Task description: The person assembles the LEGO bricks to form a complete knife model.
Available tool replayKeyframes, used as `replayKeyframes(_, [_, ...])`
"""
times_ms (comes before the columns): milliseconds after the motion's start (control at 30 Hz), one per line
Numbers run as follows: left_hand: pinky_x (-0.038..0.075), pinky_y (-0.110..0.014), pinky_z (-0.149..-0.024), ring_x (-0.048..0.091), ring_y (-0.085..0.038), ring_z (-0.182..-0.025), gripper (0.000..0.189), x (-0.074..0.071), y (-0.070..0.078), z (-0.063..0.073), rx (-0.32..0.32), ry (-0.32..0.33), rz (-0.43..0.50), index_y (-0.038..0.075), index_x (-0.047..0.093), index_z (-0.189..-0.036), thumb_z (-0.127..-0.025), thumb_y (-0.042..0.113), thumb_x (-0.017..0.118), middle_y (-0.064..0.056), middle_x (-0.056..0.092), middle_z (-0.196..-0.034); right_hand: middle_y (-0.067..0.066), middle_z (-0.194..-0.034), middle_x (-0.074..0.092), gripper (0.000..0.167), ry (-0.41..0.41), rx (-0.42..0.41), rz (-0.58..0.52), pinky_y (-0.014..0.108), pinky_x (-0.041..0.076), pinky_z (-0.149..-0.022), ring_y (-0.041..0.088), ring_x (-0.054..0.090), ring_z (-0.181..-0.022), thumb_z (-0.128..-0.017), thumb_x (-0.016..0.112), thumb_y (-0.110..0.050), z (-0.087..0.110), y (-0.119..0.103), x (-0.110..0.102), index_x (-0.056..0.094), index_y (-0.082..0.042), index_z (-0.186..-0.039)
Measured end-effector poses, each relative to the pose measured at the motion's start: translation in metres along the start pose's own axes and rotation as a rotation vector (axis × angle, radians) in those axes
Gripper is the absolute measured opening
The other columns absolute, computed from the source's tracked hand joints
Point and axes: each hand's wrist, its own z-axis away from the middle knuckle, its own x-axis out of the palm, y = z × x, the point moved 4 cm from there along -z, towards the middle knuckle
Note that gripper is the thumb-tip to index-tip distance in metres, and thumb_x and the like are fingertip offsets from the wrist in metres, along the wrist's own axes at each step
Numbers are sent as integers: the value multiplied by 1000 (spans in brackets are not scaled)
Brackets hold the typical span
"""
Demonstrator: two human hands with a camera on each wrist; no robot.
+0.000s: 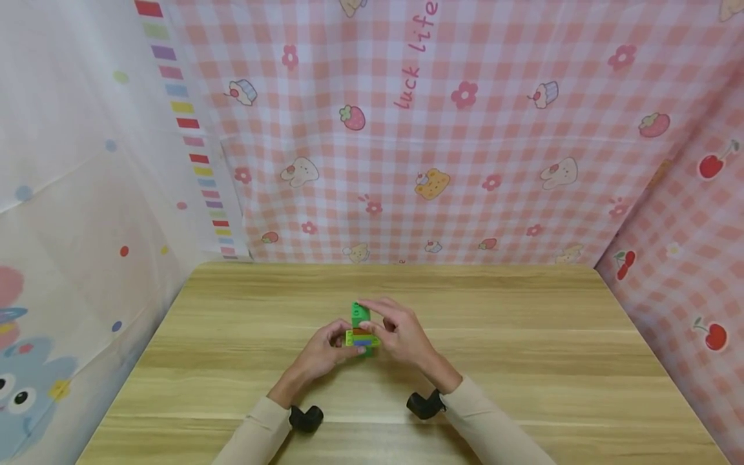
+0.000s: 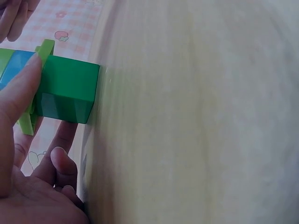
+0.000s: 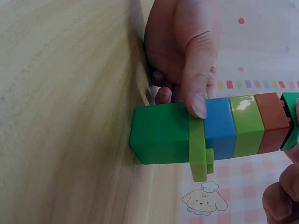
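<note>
Between the two hands stands a stack of toy building bricks. Its base is a dark green block [image 3: 161, 135], followed by a lime plate [image 3: 198, 149] that juts out sideways, a blue brick [image 3: 219, 128], a lime brick [image 3: 247, 126] and a reddish-brown brick [image 3: 272, 119]. My left hand [image 1: 322, 352] grips the lower stack, thumb [image 2: 23, 88] across the plate and blue brick. My right hand [image 1: 401, 332] pinches a green brick [image 1: 359, 314] at the top. In the right wrist view that brick sits slightly tilted, with the brown brick's studs showing at a narrow gap.
The wooden table [image 1: 494, 361] reaches back to a pink checked cloth [image 1: 395, 148]. Patterned cloths also hang at the left and right sides. A black device [image 1: 306, 420] is on the left wrist and another black device [image 1: 426, 405] on the right.
</note>
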Motion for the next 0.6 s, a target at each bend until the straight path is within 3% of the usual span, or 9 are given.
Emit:
replayKeyframes(300, [36,-30,-71,46,-19,-82,29,0,0,-1,-10,-4,2,17,66,-108,-85,29,79,-1,58,-91,17,-110,67,35,34,10,-61,20,32,-51,5,34,-55,-89,70,2,-4,-29,-7,65,5,-123])
replayKeyframes(600, [37,-30,-70,45,-20,-81,29,0,1,-1,5,-11,-12,16,66,-107,-85,30,79,-2,57,-89,11,-116,68,38,26,4,-52,19,33,-52,4,36,-57,-88,73,-6,-1,0,0,66,-2,-125])
